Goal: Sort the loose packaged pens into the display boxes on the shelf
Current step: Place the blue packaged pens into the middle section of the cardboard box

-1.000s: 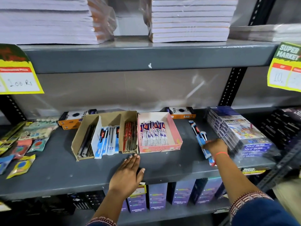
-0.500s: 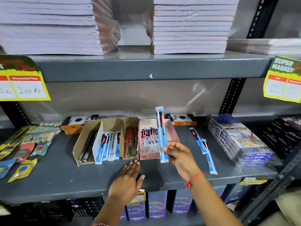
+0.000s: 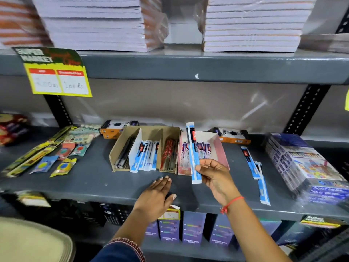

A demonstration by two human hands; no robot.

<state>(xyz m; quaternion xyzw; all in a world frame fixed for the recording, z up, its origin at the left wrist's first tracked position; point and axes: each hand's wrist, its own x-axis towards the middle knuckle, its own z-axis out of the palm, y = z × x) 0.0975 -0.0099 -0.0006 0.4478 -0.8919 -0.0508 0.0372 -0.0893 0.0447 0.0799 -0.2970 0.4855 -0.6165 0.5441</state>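
Two hands were in the lower middle of the frame. The left hand (image 3: pixel 157 194) lay flat and open, palm down, on the grey shelf (image 3: pixel 94 182), its fingers spread and pointing up the frame toward the brown cardboard display box (image 3: pixel 149 133). The right hand (image 3: pixel 214 175), with a red thread at its wrist, was raised just right of centre and pinched the lower part of a blue-and-white packaged pen (image 3: pixel 193 152) between thumb and fingers. That pen stood nearly upright, its top end reaching above the back wall of the pink display box (image 3: pixel 221 148) and its length crossing the left half of that box.

Two more loose packaged pens (image 3: pixel 255 173) lay on the shelf right of centre, between the pink box and a wrapped stack of colour sets (image 3: pixel 302 163) at the right edge. Inside the brown box, a middle compartment held blue-and-white pens (image 3: pixel 145 157) of the same look.

Compared with half a second before, the right hand held the pen in much the same upright pose over the pink box, and the left hand had kept its flat rest on the shelf. The view itself had swung left: the yellow price tag (image 3: pixel 58 80) now sat further in from the upper left edge, and the tag at the right edge had almost left the frame.
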